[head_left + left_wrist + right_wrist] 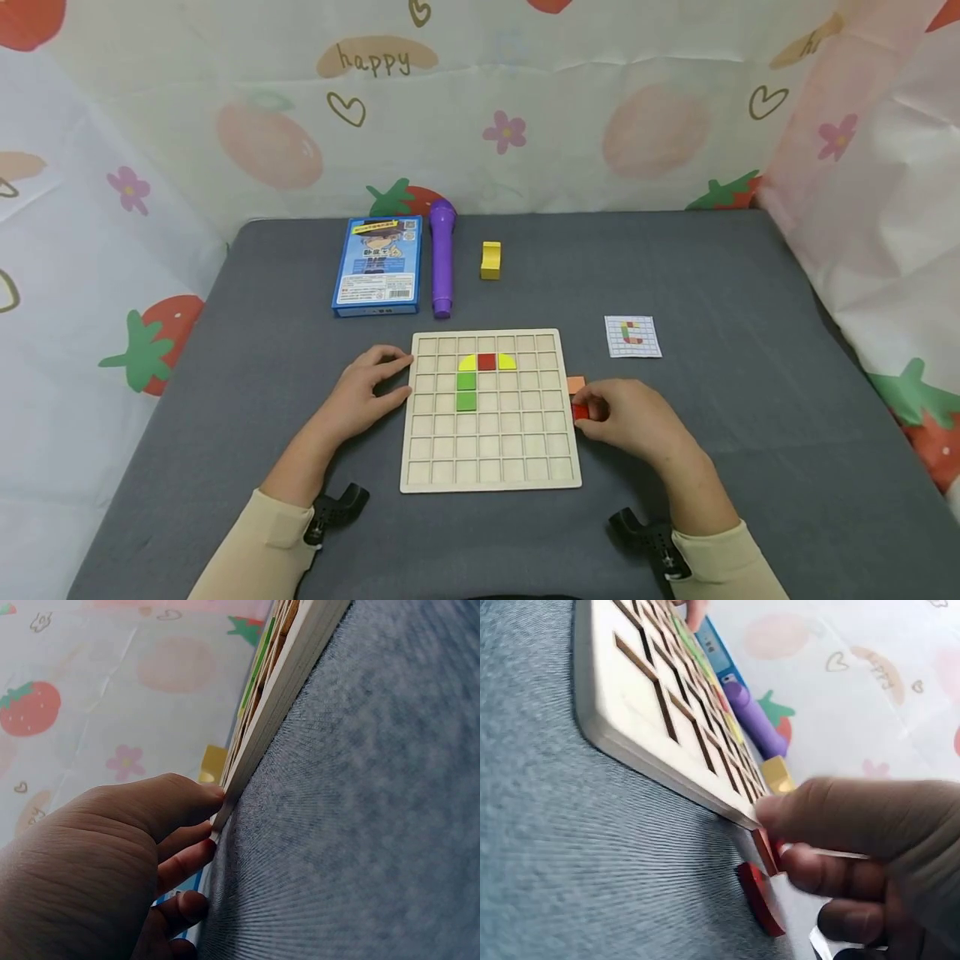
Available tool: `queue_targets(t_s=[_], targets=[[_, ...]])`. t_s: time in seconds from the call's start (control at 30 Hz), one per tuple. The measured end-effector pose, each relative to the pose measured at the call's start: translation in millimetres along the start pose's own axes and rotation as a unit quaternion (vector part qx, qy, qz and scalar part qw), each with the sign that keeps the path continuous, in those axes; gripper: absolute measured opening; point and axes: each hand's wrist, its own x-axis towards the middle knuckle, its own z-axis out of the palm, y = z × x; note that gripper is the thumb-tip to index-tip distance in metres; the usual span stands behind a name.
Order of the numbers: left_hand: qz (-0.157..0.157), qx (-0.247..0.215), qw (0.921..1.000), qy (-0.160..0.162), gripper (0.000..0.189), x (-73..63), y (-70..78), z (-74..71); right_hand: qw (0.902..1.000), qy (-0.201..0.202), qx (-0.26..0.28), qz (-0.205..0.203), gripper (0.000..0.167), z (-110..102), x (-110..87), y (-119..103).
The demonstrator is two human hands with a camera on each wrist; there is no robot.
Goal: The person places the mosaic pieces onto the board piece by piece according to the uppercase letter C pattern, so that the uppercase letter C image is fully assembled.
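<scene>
A pale wooden grid board lies flat on the table. It bears two rounded yellow pieces, a red square between them and two green squares. My left hand touches the board's left edge with thumb and fingertips, fingers fairly straight. At the right edge, my right hand pinches a red block between thumb and index finger; the fingers partly cover it. An orange block lies just beyond. Under the hand, a curved red block shows in the right wrist view.
A small pattern card lies right of the board. Behind the board are a blue box, a purple microphone-shaped stick and a yellow block. A printed cloth hangs behind the grey table.
</scene>
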Motion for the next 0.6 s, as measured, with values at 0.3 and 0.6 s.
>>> queue_targets(t_s=[0.3,0.6], targets=[[0.008,-0.001,1.0,0.001,0.051,0.6,-0.1,-0.5,0.9837,0.039,0.176,0.004,0.024,-6.6,3.4,-8.0],[-0.002,-0.004,1.0,0.0,0.051,-0.6,0.7,0.0,0.9418,-0.003,0.335,-0.027,0.033,8.0,17.8,-33.4]])
